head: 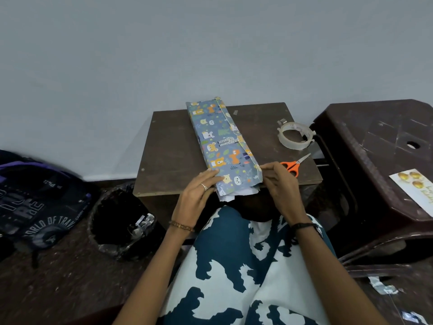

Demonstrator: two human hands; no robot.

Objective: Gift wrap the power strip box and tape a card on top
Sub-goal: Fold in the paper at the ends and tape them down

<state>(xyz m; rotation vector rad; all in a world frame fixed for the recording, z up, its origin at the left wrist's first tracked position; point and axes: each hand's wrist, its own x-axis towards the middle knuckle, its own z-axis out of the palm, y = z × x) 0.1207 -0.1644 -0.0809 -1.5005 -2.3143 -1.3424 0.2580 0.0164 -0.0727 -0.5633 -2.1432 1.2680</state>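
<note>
The power strip box (222,141) lies on the small dark wooden counter (173,156), covered along its length in blue wrapping paper (212,127) printed with cartoon animals. It runs from the far edge of the counter to the near edge, where its open end overhangs slightly and white shows inside the loose paper. A seam in the paper runs down its right side.

The 2 hands work at that near end. The left hand (196,195), with a ring on 1 finger, rests flat against the left side of the box with fingers spread on the paper. The right hand (278,181) pinches the paper's edge at the right corner between its fingertips.

Just beyond the right hand lie orange-handled scissors (295,164), touching the counter near its right edge. Farther back sits a roll of clear tape (295,136). To the right, on a dark brown plastic stool (375,146), lies a card (413,186) with golden shapes on it, well apart from the box. On the floor to the left stand a bin lined with black plastic (119,219) and a dark backpack (35,198).
</note>
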